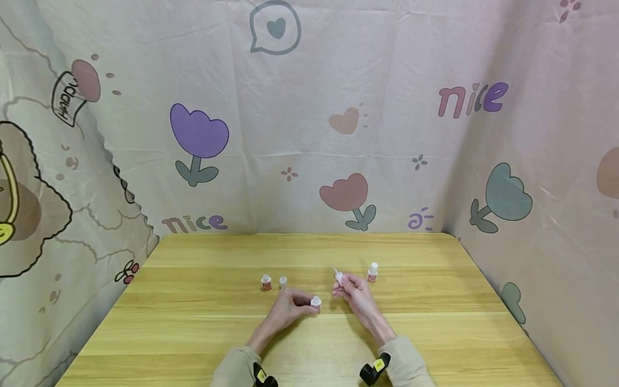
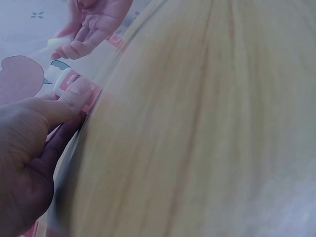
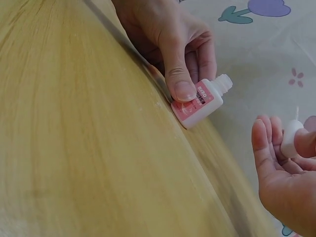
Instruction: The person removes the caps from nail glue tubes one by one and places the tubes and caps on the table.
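Left hand (image 1: 288, 307) and right hand (image 1: 357, 296) work close together over the wooden table (image 1: 193, 333), the left gripping a small labelled bottle (image 3: 201, 111) held upright, the right pinching a white cap (image 3: 291, 139) well apart from it. A grip this low on the bottle should keep its bare threaded neck (image 3: 225, 83) steady and unobstructed, while the cap's thin tip (image 3: 297, 112), angled upward, is best kept from brushing anything.
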The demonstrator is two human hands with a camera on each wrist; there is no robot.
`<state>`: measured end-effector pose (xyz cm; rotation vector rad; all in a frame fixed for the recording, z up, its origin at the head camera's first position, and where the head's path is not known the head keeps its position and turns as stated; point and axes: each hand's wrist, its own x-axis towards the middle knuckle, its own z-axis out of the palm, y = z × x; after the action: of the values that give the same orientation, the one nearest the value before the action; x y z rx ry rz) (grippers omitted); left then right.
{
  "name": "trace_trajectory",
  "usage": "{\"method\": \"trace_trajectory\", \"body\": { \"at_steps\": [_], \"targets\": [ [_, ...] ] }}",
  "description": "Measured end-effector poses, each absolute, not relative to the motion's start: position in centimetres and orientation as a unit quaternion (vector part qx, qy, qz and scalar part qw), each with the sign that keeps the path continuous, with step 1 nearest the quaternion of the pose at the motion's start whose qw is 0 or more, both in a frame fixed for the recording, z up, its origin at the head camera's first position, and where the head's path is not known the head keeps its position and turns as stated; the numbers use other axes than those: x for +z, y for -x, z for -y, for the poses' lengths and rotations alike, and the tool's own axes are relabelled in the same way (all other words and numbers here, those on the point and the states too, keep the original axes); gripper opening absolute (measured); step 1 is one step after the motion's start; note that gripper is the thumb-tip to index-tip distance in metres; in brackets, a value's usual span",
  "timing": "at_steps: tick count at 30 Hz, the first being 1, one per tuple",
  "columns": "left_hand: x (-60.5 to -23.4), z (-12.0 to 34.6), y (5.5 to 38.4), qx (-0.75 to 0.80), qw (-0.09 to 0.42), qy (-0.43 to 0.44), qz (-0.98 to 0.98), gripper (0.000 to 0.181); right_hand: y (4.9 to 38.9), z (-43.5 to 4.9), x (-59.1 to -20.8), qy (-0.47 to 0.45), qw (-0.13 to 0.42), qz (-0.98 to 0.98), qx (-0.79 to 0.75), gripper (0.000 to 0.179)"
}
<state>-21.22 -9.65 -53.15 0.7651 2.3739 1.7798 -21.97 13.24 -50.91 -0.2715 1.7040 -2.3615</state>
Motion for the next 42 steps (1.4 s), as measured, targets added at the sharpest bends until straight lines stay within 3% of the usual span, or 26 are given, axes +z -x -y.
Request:
{"method": "trace_trajectory", "body": {
  "at_steps": [8,22,33,42],
  "targets": [
    [-53.1,9.4,21.1,0.578,0.030,-0.244,-0.778,0.018,22.1,-13.3,-50.9,0.117,0.131,-0.584,-0.793,0.038],
    [-53.2,9.1,20.9,0.561,-0.004,-0.214,-0.799,0.018,22.6,-13.1,-51.4,0.110,0.132,-0.618,-0.767,0.042],
    [-53.3,8.3,20.9,0.541,-0.058,-0.173,-0.821,0.018,23.1,-12.6,-51.8,0.104,0.091,-0.678,-0.722,0.035],
    [-53.2,8.1,21.3,0.544,-0.069,-0.150,-0.822,0.014,23.5,-12.3,-51.6,0.057,0.055,-0.712,-0.698,0.031]
  ]
}}
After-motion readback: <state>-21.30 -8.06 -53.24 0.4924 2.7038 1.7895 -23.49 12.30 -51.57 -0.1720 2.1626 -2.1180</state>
